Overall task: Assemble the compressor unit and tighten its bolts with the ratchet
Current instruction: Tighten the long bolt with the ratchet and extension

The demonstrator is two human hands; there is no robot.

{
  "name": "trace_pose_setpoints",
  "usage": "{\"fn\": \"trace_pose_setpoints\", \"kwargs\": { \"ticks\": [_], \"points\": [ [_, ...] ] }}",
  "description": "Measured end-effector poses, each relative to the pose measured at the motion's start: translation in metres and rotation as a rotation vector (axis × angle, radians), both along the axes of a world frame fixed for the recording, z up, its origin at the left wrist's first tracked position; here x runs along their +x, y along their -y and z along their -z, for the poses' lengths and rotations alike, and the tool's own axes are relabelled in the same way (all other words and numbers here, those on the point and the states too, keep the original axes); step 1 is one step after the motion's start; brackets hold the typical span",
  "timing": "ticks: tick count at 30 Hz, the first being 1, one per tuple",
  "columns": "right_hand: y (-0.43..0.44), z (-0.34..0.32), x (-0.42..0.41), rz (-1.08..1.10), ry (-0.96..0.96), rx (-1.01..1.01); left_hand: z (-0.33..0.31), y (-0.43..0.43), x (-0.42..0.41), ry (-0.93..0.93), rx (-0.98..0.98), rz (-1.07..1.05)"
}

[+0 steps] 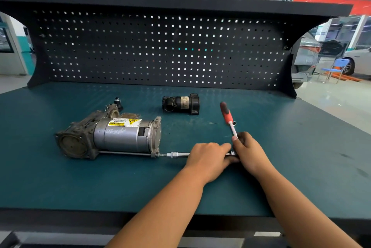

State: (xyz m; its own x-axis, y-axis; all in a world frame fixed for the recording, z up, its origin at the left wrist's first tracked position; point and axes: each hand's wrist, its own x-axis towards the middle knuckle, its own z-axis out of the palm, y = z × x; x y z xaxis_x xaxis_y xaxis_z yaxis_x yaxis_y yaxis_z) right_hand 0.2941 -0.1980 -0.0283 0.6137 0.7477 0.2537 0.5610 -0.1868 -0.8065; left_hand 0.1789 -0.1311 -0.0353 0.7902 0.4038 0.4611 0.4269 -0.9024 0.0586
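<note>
The grey compressor unit [112,137] lies on its side on the green bench top, a yellow warning label facing up. A long extension bar [176,155] runs from the bolt at its lower right corner toward my hands. My left hand [208,157] is curled over the bar's near end. My right hand [247,149] grips the metal shank of the ratchet [227,115], whose red and black handle points away from me. The ratchet head is hidden between my hands.
A black cylindrical part [181,104] lies behind the compressor, toward the pegboard [160,47]. A small dark fitting [117,102] stands at the back left. The bench's front edge [80,210] runs below my forearms.
</note>
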Motion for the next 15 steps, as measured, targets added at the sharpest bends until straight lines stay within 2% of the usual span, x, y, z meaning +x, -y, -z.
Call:
{"fn": "trace_pose_setpoints", "kwargs": {
  "ticks": [3, 7, 12, 15],
  "points": [
    [0.004, -0.002, -0.003, -0.105, -0.212, 0.238, 0.001, -0.002, 0.000, -0.014, 0.012, 0.022],
    [0.020, -0.004, 0.000, -0.202, -0.095, 0.381, 0.001, -0.005, 0.000, -0.051, -0.004, 0.006],
    [0.022, -0.003, -0.004, -0.190, -0.165, 0.367, 0.001, -0.005, 0.002, -0.053, -0.029, -0.027],
    [0.010, -0.006, -0.003, -0.067, -0.128, 0.220, 0.000, -0.003, -0.003, -0.028, -0.047, 0.018]
  ]
}}
